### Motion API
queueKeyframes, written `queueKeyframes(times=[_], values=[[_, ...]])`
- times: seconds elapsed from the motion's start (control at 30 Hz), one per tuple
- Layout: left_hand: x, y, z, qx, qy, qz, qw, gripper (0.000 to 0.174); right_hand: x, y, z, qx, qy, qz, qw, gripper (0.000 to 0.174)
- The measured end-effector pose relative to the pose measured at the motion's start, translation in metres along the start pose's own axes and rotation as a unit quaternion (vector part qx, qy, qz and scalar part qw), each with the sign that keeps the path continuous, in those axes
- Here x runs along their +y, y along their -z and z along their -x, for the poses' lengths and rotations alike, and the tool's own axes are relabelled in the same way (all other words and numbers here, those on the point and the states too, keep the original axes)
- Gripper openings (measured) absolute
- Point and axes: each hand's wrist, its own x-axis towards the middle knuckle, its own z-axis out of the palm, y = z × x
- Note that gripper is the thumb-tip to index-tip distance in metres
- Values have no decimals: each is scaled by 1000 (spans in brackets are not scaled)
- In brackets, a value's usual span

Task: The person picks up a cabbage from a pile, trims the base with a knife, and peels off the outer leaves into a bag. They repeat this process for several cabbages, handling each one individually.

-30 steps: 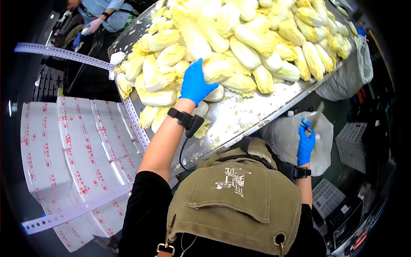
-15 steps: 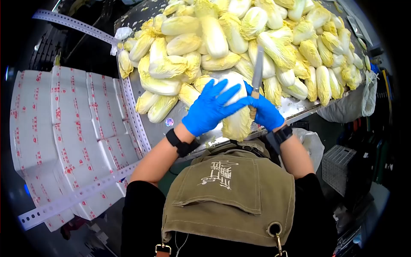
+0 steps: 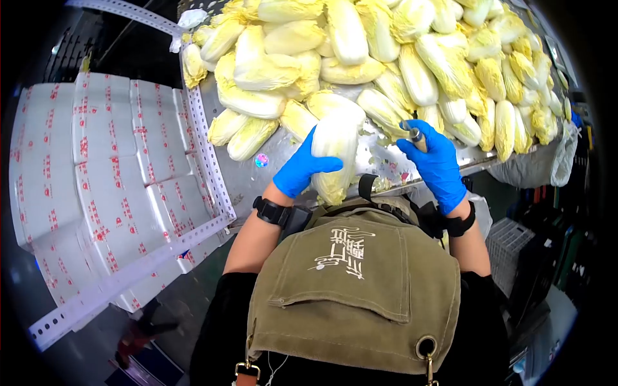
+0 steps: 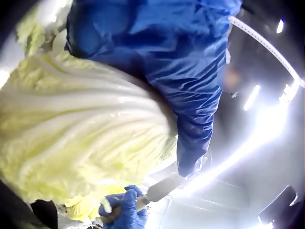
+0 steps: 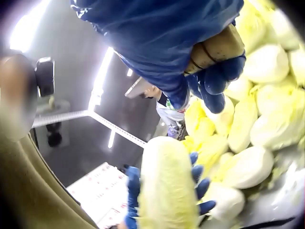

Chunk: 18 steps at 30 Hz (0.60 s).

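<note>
My blue-gloved left hand (image 3: 301, 168) holds a napa cabbage (image 3: 338, 145) at the near edge of the metal table, thumb across its front. In the right wrist view, the fingers of that hand wrap both sides of the cabbage (image 5: 167, 186). My right hand (image 3: 439, 168), gloved in blue too, grips a knife (image 3: 418, 139) by its wooden handle, to the right of the cabbage and apart from it. The blade (image 4: 162, 188) shows in the left wrist view. Behind both hands lies a pile of napa cabbages (image 3: 347, 32).
White foam boxes (image 3: 106, 161) with red print are stacked at the left, behind a perforated metal rail (image 3: 209, 151). A plastic bag (image 3: 563, 154) hangs at the table's right end. Grey crates (image 3: 508, 248) stand below on the right. Leaf scraps lie on the metal tabletop (image 3: 396, 168).
My left hand has come back from the pile with a cabbage. My right hand rose from beside the bag, met the cabbage with the knife, then moved off to the right.
</note>
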Motion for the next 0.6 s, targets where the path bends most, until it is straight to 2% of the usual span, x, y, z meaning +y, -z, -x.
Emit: queueKeyframes(times=[0.03, 0.07, 0.13, 0.17, 0.3, 0.4, 0.5, 0.6], values=[[-4, 0, 4, -16, 36, 43, 998, 87, -3, 3, 10, 31, 70, 73, 994, 33], [-8, -2, 8, -30, 73, 85, 993, 86, 4, 3, 21, 37, 96, 104, 989, 32], [-6, -17, 9, -30, 65, 15, 997, 80, 10, 1, 44, 35, 156, 146, 976, 28], [-7, -24, 10, -34, 61, -19, 997, 78, 9, 1, 57, 39, 158, 177, 971, 21], [-27, -35, 0, -123, 128, -64, 982, 84, 7, 5, 106, 68, 83, 213, 971, 11], [-41, -57, -11, -221, 141, -93, 961, 81, 16, 9, 148, 90, -1, 235, 968, 14], [-48, -90, -10, -271, 186, -157, 931, 80, 29, 8, 191, 126, -57, 180, 974, 13], [-72, -110, -15, -342, 160, -162, 912, 81, 40, 8, 225, 176, -61, 163, 969, 14]])
